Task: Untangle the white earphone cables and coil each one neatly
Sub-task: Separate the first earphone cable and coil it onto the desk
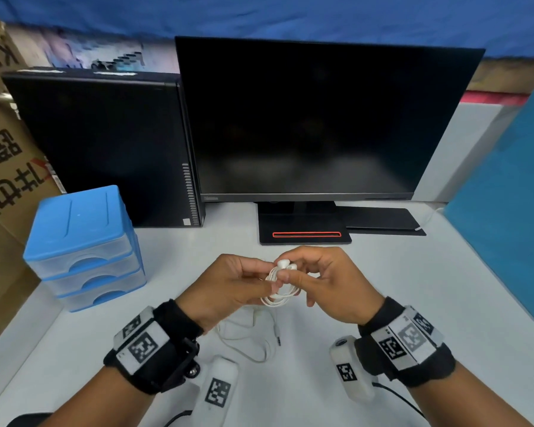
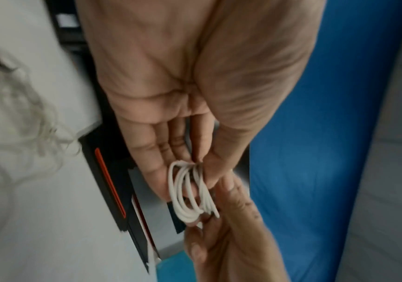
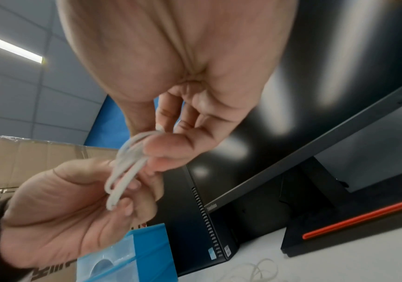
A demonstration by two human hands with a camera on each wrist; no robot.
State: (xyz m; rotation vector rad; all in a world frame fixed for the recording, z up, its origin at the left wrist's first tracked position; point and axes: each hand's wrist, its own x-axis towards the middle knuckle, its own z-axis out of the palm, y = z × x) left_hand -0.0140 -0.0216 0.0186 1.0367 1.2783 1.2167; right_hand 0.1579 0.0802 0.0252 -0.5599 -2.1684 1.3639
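A small coil of white earphone cable (image 1: 280, 288) hangs between both hands above the desk, its earbuds (image 1: 286, 264) sticking up at the top. My left hand (image 1: 228, 285) pinches the coil (image 2: 190, 192) between thumb and fingers. My right hand (image 1: 318, 278) pinches the same coil (image 3: 127, 167) from the other side. A second white earphone cable (image 1: 247, 334) lies loose on the desk under the hands, its plug (image 1: 278, 339) pointing toward me.
A blue three-drawer organiser (image 1: 84, 248) stands at the left. Behind it is a black computer tower (image 1: 105, 143), then a dark monitor (image 1: 315, 118) on a black stand (image 1: 305, 235). Cardboard boxes (image 1: 3, 167) flank the left, a blue panel (image 1: 512, 192) the right.
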